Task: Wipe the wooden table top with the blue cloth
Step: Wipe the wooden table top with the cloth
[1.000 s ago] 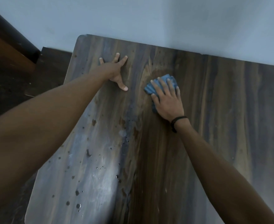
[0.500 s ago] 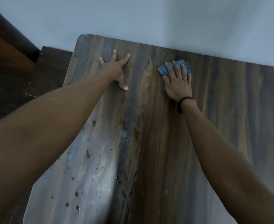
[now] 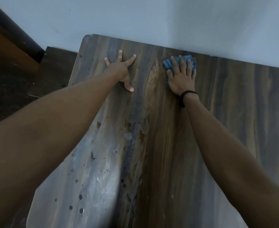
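Note:
The wooden table top (image 3: pixel 168 145) fills most of the view, dark streaked grain with wet spots and stains on its left half. My right hand (image 3: pixel 181 76) lies flat with straight fingers on the crumpled blue cloth (image 3: pixel 167 64), pressing it onto the wood close to the far edge by the wall. Most of the cloth is hidden under the hand. My left hand (image 3: pixel 121 69) rests on the table with fingers spread, to the left of the cloth and apart from it.
A pale wall (image 3: pixel 152 20) runs right behind the table's far edge. Dark floor (image 3: pixel 20 83) and a brown skirting or door frame (image 3: pixel 7 40) lie off the table's left side. Droplets and dark stains (image 3: pixel 81 198) dot the near left part.
My right hand has pushed the blue cloth away from me and a little to the right, up to the table's far edge. My left hand stays planted in the same spot.

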